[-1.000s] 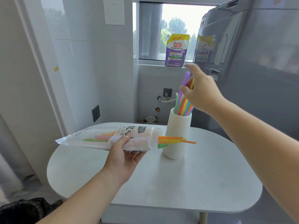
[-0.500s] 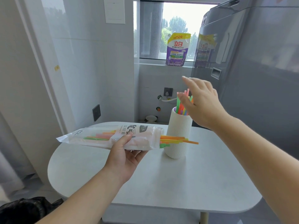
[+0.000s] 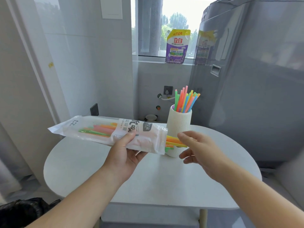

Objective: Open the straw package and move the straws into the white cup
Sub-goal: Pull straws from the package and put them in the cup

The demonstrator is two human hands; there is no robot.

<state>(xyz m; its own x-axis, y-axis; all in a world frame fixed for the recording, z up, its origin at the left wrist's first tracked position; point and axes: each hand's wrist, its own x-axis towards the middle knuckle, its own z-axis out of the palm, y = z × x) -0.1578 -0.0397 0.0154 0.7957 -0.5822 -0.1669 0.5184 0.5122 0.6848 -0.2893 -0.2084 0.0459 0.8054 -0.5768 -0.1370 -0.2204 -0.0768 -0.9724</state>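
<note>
The left hand (image 3: 125, 152) holds the straw package (image 3: 105, 132) near the centre of the frame, above the white table (image 3: 164, 186). Its thumb lies over the printed front and its fingers curl underneath. The package is a long, clear plastic sleeve lying nearly level, with its sealed end toward the left of the frame and its open end toward the right. Orange, pink and green straws show through the plastic, and a few loose straw ends (image 3: 174, 142) stick out of the open mouth, passing in front of the lower part of the white cup (image 3: 178, 124). The right hand (image 3: 200, 150) is just right of those ends, with the thumb above and the fingers spread and slightly bent below. The straw tips reach into the gap between them, but whether any finger touches a straw cannot be told. The ribbed white cup stands upright on the table just behind the package mouth. It holds a fanned bunch of coloured straws (image 3: 185, 101) that rise above its rim. Behind it, in the upper middle of the frame, a purple and yellow detergent pouch (image 3: 178, 46) stands on the window sill. A grey washing machine (image 3: 255, 79) fills the right side, and a black bag (image 3: 24, 211) lies in the lower left corner.
</note>
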